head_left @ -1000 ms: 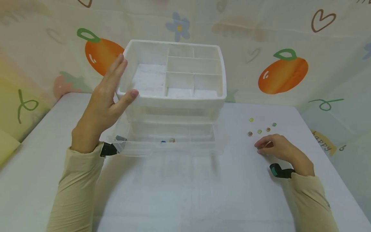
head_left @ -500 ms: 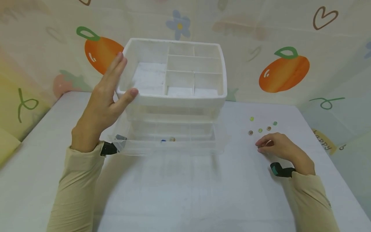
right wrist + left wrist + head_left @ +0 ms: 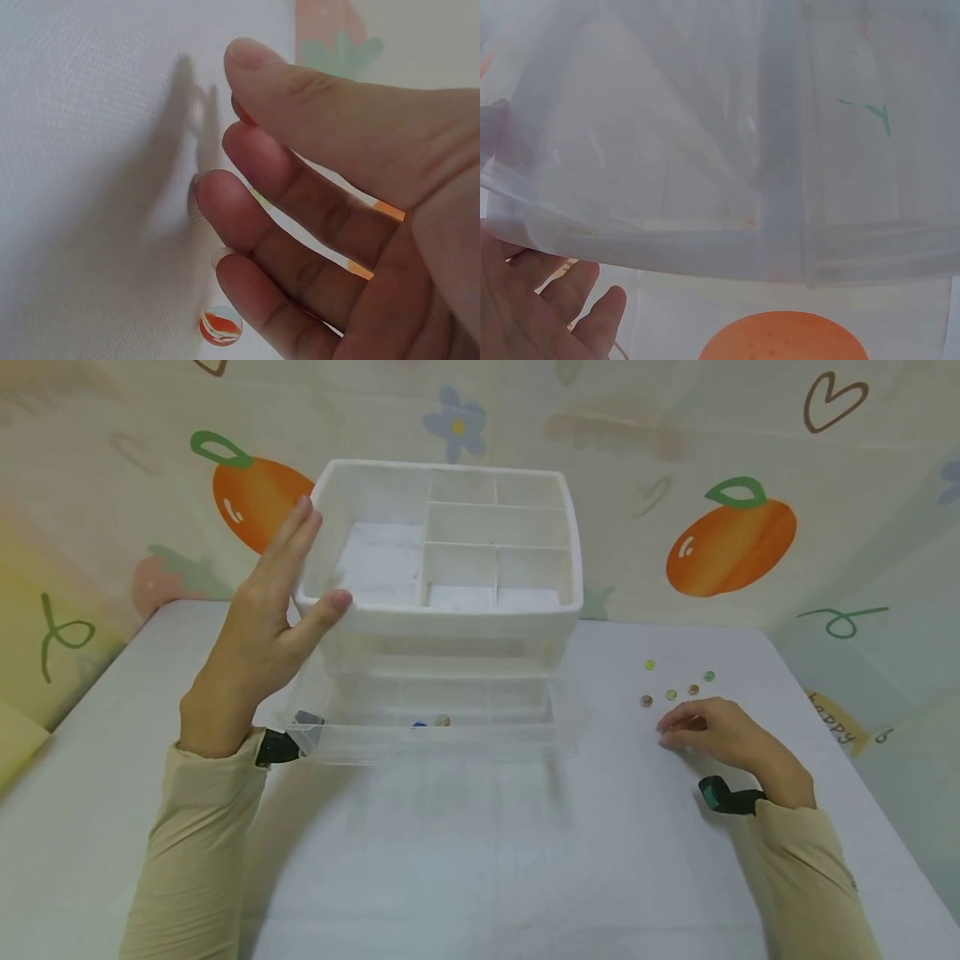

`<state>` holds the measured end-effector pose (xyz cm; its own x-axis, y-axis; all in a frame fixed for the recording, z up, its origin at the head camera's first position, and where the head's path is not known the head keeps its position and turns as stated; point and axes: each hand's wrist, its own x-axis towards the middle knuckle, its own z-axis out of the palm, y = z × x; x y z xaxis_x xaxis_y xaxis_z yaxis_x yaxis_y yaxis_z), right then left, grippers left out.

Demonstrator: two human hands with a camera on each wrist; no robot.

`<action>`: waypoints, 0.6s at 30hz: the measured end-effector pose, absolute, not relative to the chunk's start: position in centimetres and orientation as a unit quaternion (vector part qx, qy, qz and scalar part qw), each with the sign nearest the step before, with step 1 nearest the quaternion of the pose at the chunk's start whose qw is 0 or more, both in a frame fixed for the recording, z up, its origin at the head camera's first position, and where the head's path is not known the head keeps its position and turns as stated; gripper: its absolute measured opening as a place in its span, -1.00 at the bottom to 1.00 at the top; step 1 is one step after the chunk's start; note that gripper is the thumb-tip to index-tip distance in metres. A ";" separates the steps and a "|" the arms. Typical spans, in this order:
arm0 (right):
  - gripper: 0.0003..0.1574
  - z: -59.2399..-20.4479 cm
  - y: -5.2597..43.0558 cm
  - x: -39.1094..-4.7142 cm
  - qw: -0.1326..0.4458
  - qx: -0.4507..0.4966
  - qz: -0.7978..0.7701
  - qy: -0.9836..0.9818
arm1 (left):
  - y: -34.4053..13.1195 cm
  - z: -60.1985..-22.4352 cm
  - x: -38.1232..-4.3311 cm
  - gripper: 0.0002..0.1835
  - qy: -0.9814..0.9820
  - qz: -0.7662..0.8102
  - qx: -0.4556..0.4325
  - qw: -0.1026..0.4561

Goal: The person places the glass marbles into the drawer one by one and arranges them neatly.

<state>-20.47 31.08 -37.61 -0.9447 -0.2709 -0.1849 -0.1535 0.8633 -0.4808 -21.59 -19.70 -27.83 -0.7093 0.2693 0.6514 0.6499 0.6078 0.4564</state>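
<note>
A white plastic organizer point(image 3: 450, 625) with a divided top tray stands on the table. Below the tray, a clear drawer point(image 3: 450, 745) is pulled out, holding a blue marble point(image 3: 418, 724) and a brownish marble point(image 3: 442, 721). My left hand point(image 3: 255, 639) rests against the organizer's left side, fingers straight along it and thumb over the front rim. Low over the table at the right, my right hand point(image 3: 712, 731) pinches a reddish marble point(image 3: 241, 112) between thumb and index finger, mostly hidden by them. A clear marble with an orange swirl point(image 3: 221, 326) lies beside the little finger.
Several loose marbles lie just beyond the right hand, among them a yellow marble point(image 3: 649, 665), a green marble point(image 3: 709, 676) and a brown marble point(image 3: 647, 701). Behind the white table point(image 3: 480, 868) hangs a cloth point(image 3: 622, 410) printed with oranges.
The right fingertips have shifted very slightly. The left hand, the organizer and the loose marbles stay put, while the head view drifts a little.
</note>
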 end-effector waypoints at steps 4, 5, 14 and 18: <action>-0.68 -37.5 31.0 -20.6 0.118 -0.114 -0.239 0.957 | -19.7 -27.8 -21.5 -0.20 -0.856 -0.355 -0.265 0.268; -0.68 -37.5 31.0 -20.6 0.115 -0.115 -0.240 0.957 | -19.7 -27.8 -21.5 -0.21 -0.855 -0.356 -0.264 0.268; -0.67 -36.9 30.5 -20.1 0.090 -0.122 -0.240 0.959 | -19.6 -27.8 -21.5 -0.22 -0.856 -0.355 -0.263 0.268; -0.66 -36.3 30.2 -19.9 0.079 -0.129 -0.245 0.958 | -19.6 -27.8 -21.5 -0.21 -0.856 -0.353 -0.264 0.271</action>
<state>-19.87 30.19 -36.31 -0.9543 -0.2858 -0.0872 -0.2086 0.8462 -0.4903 -21.54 -19.62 -27.81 -0.7131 0.2609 0.6507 0.6437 0.6112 0.4604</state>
